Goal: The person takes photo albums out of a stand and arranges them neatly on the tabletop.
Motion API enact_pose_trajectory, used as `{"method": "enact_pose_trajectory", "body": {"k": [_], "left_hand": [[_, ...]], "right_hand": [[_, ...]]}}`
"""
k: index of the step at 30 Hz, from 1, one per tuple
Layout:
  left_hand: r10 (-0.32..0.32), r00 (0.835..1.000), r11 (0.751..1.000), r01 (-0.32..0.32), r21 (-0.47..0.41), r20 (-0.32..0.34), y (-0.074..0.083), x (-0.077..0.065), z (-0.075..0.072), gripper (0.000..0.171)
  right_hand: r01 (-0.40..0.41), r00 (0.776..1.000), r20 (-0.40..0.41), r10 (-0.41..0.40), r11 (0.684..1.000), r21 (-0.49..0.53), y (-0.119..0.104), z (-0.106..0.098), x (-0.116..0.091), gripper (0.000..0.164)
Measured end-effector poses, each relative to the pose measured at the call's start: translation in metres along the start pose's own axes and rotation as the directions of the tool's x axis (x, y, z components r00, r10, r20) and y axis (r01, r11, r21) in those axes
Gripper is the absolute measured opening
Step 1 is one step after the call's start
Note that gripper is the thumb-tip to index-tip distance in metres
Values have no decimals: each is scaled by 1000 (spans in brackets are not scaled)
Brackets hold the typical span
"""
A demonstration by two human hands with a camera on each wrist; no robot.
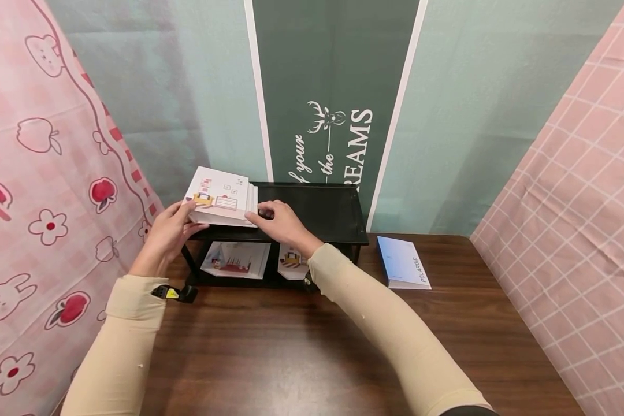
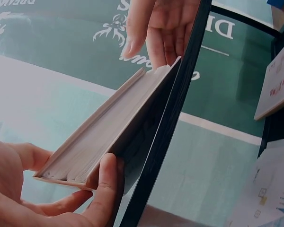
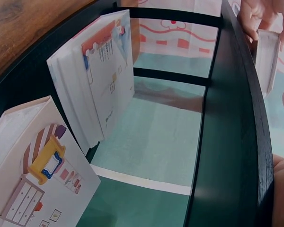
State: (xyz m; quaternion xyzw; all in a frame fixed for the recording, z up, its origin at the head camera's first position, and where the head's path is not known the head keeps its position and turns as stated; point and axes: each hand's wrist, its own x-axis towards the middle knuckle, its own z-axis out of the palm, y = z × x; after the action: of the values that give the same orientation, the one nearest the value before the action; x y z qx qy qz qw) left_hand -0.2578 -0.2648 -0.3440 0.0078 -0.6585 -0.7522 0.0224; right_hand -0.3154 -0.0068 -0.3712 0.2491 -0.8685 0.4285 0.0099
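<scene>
A thick white photo album (image 1: 221, 196) with a furniture drawing on its cover is tilted on the black rack's upper shelf (image 1: 322, 214). My left hand (image 1: 169, 231) grips its left end; the left wrist view shows the thumb above and fingers (image 2: 107, 172) curled under the dark lower side. At the opposite end my right hand (image 1: 286, 222) is held with spread thumb and fingers, fingertips right by the edge. The right wrist view has the album (image 3: 267, 61) beyond the shelf edge, its pages facing outward.
On the rack's lower shelf lie two more white albums, one with a red drawing (image 1: 236, 260) and one with a yellow bed (image 1: 292, 263). A blue POLAROID album (image 1: 403, 263) lies on the wooden table (image 1: 291, 352) to the right. Patterned curtains (image 1: 36, 225) enclose the sides.
</scene>
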Motion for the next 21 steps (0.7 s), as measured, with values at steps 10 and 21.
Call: {"method": "enact_pose_trajectory", "body": {"k": [10,21], "left_hand": [[17,1000,999,-18,-40,-16,2,-8,8,68],[20,998,995,-24,-95,-52,-1,-9,19,65]], "right_hand": [[-26,998,-51,24,999,-42,-2,2,2,49],[-87,990,-102,97,991,101,0,2,1,57]]}}
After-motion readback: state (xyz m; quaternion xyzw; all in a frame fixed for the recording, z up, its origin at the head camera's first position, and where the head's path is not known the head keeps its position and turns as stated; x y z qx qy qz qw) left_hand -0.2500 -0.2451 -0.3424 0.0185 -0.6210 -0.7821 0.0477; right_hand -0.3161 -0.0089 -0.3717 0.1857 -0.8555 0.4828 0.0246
